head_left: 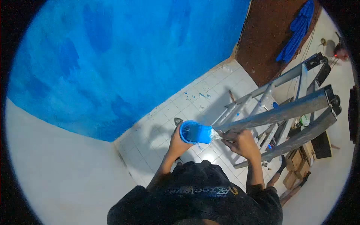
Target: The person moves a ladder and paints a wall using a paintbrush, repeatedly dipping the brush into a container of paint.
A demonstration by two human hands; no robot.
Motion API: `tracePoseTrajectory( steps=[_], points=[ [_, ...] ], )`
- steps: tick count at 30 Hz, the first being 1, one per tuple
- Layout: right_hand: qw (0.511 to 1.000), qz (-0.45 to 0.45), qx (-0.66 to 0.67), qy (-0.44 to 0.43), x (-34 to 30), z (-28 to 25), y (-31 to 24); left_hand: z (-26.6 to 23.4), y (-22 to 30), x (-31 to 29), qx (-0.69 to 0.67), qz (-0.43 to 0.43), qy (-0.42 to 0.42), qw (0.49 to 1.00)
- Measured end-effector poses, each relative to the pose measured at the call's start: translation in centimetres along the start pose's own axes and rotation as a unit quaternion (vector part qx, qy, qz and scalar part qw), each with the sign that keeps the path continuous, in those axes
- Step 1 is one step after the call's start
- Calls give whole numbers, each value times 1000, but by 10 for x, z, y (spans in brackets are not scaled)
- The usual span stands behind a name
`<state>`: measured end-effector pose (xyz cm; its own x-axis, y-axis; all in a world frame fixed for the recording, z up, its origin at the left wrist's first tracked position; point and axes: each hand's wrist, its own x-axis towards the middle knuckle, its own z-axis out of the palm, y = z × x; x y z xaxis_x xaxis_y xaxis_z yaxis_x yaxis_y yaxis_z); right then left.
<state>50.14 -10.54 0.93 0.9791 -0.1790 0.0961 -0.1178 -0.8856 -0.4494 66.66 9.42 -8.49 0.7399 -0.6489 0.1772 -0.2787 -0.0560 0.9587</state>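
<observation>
My left hand (177,143) is wrapped around the outer side of a small blue paint tub (183,131), held up over the floor. Dark blue paint shows inside its mouth. In my right hand (243,143) is a wide paintbrush (205,134), gripped near its pale, paint-smeared ferrule. Its bristles are coated in bright blue and lie over the right part of the tub's rim. Whether they dip into the paint, I cannot tell. Most of the brush handle is hidden by my fingers.
A blue-painted wall (123,60) with darker patches stands ahead, beside a plain white wall (56,157). An aluminium stepladder (277,113) leans across the right side. Blue drips spot the white tiled floor (168,111). Blue cloth (298,33) hangs on a brown panel (268,35). Wooden boxes (296,165) lie lower right.
</observation>
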Motion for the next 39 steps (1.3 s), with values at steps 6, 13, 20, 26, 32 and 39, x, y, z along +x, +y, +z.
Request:
tracePoseTrajectory(
  steps=[6,13,20,26,32,39],
  points=[
    [979,-40,-157,-123,87,-2,-76,-63,-35,13,105,10,9,994],
    [975,-114,-171,-87,144,41,-132,-103,-34,28,42,17,-11,999],
    [974,-81,-201,-60,166,13,-121,-100,-47,80,-20,62,-9,998],
    [977,-51,-204,-15,152,-31,-93,-72,-34,125,-6,140,-29,990],
    [978,-63,-191,-59,183,-41,-64,-30,-54,149,51,97,-8,994],
    [978,-109,-173,-49,240,-18,-4,13,-68,192,150,31,-23,988]
  ],
)
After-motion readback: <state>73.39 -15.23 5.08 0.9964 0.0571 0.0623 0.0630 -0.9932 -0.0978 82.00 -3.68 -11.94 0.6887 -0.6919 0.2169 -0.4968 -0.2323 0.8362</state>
